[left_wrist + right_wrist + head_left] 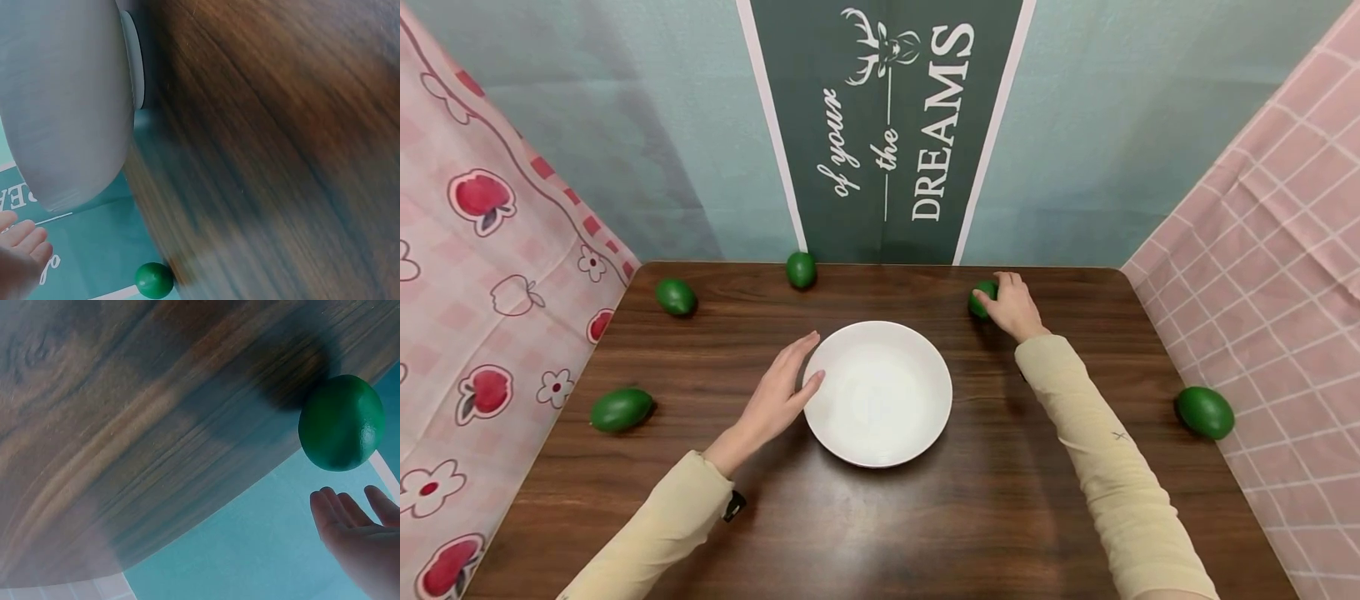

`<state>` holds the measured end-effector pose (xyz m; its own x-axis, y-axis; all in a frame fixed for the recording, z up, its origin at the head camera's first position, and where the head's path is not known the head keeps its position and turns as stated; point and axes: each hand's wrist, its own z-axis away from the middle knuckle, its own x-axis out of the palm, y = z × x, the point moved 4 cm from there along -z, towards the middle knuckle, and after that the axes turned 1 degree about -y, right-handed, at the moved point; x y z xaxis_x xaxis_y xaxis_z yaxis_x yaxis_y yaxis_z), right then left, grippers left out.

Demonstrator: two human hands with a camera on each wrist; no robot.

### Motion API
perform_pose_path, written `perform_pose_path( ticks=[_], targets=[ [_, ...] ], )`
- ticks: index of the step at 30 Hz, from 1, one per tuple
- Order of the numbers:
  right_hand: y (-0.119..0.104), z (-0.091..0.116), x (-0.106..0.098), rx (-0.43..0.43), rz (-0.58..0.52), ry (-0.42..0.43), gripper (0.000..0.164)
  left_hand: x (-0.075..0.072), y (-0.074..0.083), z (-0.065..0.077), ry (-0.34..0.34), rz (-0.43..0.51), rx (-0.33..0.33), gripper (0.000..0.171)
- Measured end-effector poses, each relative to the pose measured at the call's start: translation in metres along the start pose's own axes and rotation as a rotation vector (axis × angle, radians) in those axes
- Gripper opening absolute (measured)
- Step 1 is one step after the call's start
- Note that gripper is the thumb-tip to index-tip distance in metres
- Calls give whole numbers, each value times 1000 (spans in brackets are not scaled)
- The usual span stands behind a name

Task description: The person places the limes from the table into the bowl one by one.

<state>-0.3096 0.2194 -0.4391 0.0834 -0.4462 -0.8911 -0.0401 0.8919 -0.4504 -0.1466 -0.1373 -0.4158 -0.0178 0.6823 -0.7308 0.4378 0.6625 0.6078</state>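
A round white bowl (877, 393) stands in the middle of the table. My left hand (778, 392) is at its left rim with the thumb and fingers extended; whether it touches the rim is hard to tell. In the left wrist view the bowl's side (69, 94) looms large beside the left hand (22, 256). At the back right, my right hand (1013, 307) is beside a smooth green lime-like fruit (982, 298). In the right wrist view a gap shows between that fruit (342, 423) and the right hand (359, 531), whose fingers are loosely bent.
More green fruits lie around the brown wooden table (880, 533): one at the back (801, 270), one at the back left (676, 297), one at the left (621, 410), one at the right edge (1205, 412). Cloths hang behind and at both sides.
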Motion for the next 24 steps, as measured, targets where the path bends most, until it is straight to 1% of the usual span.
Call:
perform_pose_path(
  ticks=[7, 15, 18, 24],
  targets=[
    [2, -2, 7, 34, -22, 11, 65, 6, 0, 3, 18, 13, -7, 50],
    [3, -3, 12, 37, -30, 23, 65, 13, -1, 6, 51, 28, -14, 48],
    [3, -3, 13, 50, -38, 24, 65, 14, -1, 7, 62, 37, -20, 47],
    [4, -3, 17, 68, -50, 30, 65, 19, -3, 9, 64, 47, -37, 48]
  ],
)
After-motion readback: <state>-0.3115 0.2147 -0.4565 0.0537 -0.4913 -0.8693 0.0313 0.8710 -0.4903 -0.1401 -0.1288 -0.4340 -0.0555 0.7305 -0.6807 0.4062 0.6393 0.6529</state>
